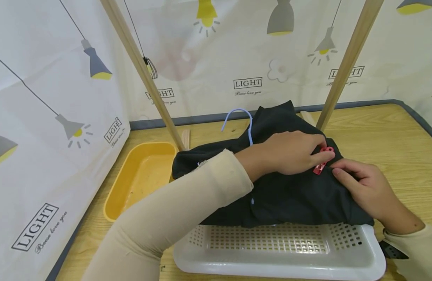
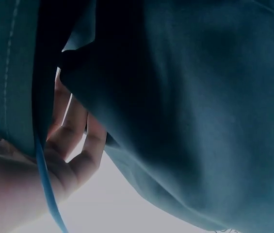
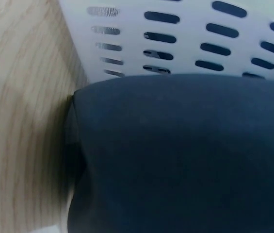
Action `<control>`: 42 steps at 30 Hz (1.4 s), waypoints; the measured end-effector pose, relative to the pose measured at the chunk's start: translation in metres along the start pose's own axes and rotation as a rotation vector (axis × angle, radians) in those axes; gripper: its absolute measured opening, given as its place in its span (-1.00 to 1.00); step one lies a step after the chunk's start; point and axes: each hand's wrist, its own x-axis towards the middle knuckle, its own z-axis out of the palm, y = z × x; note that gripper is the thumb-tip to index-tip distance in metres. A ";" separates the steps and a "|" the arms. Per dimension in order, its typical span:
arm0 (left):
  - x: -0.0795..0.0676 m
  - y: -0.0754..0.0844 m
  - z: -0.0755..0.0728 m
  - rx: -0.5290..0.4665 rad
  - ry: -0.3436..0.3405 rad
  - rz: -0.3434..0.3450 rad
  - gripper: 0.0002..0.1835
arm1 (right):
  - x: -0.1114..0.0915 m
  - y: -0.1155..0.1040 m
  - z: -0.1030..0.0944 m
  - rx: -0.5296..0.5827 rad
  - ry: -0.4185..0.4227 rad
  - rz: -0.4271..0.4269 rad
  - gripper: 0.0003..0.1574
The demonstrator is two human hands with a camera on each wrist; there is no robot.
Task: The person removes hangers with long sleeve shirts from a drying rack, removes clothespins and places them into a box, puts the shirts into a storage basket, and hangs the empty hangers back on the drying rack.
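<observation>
A black garment [image 1: 293, 199] lies bunched over a white basket, with the hook of a blue hanger [image 1: 250, 128] sticking up from it. My left hand [image 1: 290, 152] reaches across the cloth and pinches a red clothespin [image 1: 319, 168] at the garment's right part. Close by, my right hand [image 1: 370, 187] grips the garment's right side between thumb and fingers. Dark cloth [image 2: 200, 111] fills much of the left wrist view, partly hiding the left fingers [image 2: 95, 141]. In the right wrist view the cloth [image 3: 185, 155] hides the right hand.
The white perforated basket [image 1: 279, 265] stands on the wooden table [image 1: 384, 132] beneath the garment. A yellow tray [image 1: 142, 171] is at the left. Two wooden poles [image 1: 145, 74] rise behind the garment, before a lamp-print curtain [image 1: 216, 58].
</observation>
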 end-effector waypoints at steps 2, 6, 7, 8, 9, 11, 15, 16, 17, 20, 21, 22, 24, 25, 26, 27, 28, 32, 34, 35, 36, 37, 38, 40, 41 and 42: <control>0.001 0.002 0.001 -0.008 0.018 0.000 -0.65 | -0.001 0.000 -0.001 0.005 -0.001 -0.001 -0.78; 0.002 0.003 0.004 -0.028 0.043 -0.007 -0.70 | -0.003 0.000 -0.001 0.021 -0.006 0.006 -0.78; 0.002 0.004 0.004 -0.032 0.047 -0.010 -0.71 | -0.003 0.000 -0.001 0.023 -0.007 0.007 -0.78; 0.002 0.004 0.005 -0.038 0.050 -0.011 -0.72 | -0.004 0.000 0.000 0.023 -0.006 0.010 -0.78; 0.002 0.004 0.005 -0.044 0.051 -0.013 -0.72 | -0.004 0.000 0.000 0.024 -0.005 0.014 -0.78; 0.002 0.004 0.005 -0.055 0.055 -0.015 -0.73 | -0.005 0.000 0.000 0.023 -0.001 0.019 -0.78; 0.001 0.005 0.003 -0.092 0.057 -0.018 -0.74 | -0.004 -0.001 -0.001 0.008 0.013 0.005 -0.78; 0.000 0.005 0.003 -0.103 0.058 -0.019 -0.75 | -0.004 -0.002 -0.001 0.006 0.016 -0.002 -0.78; 0.000 0.005 0.002 -0.115 0.057 -0.018 -0.75 | -0.003 -0.002 -0.001 0.007 0.017 -0.008 -0.78; -0.001 0.004 0.002 -0.150 0.057 -0.018 -0.76 | -0.002 -0.002 0.000 0.021 0.011 -0.016 -0.78; -0.002 0.004 0.002 -0.160 0.058 -0.014 -0.77 | -0.002 -0.002 0.001 0.025 0.011 -0.015 -0.78; -0.002 0.003 0.002 -0.171 0.060 -0.007 -0.77 | -0.001 -0.001 0.001 0.030 0.008 -0.014 -0.78; -0.002 0.002 0.002 -0.193 0.066 0.004 -0.78 | -0.002 -0.001 0.002 0.032 0.006 -0.009 -0.78; -0.002 0.002 0.002 -0.205 0.068 0.008 -0.78 | -0.002 0.000 0.002 0.029 0.009 -0.009 -0.78; -0.002 0.001 0.002 -0.219 0.069 0.011 -0.79 | -0.002 0.000 0.002 0.028 0.010 -0.008 -0.78; -0.002 0.001 0.002 -0.232 0.071 0.014 -0.79 | -0.002 0.000 0.001 0.025 0.011 -0.007 -0.78; -0.002 0.001 0.001 -0.245 0.074 0.018 -0.79 | -0.002 0.000 0.001 0.023 0.012 -0.009 -0.78; -0.001 0.001 0.000 -0.291 0.070 0.022 -0.79 | -0.001 0.000 0.000 0.011 0.017 -0.014 -0.78; -0.001 0.000 -0.001 -0.301 0.072 0.035 -0.79 | -0.001 -0.001 -0.001 0.005 0.019 -0.018 -0.78; -0.002 0.000 -0.001 -0.304 0.075 0.043 -0.79 | -0.001 -0.001 -0.001 0.004 0.019 -0.018 -0.78; -0.002 -0.001 -0.001 -0.307 0.079 0.052 -0.79 | 0.000 -0.002 -0.001 0.002 0.019 -0.019 -0.78; -0.003 -0.002 -0.001 -0.311 0.084 0.059 -0.80 | 0.000 -0.002 -0.001 0.002 0.016 -0.021 -0.78; -0.003 -0.002 0.000 -0.314 0.089 0.068 -0.79 | 0.000 -0.002 -0.002 0.001 0.014 -0.023 -0.78; -0.004 -0.004 0.000 -0.321 0.110 0.091 -0.79 | 0.001 -0.003 -0.002 0.004 0.010 -0.022 -0.78; -0.004 -0.004 0.000 -0.326 0.119 0.099 -0.79 | 0.002 -0.003 -0.002 0.005 0.010 -0.021 -0.78; -0.005 -0.004 0.000 -0.330 0.130 0.105 -0.79 | 0.002 -0.004 -0.002 0.004 0.012 -0.020 -0.78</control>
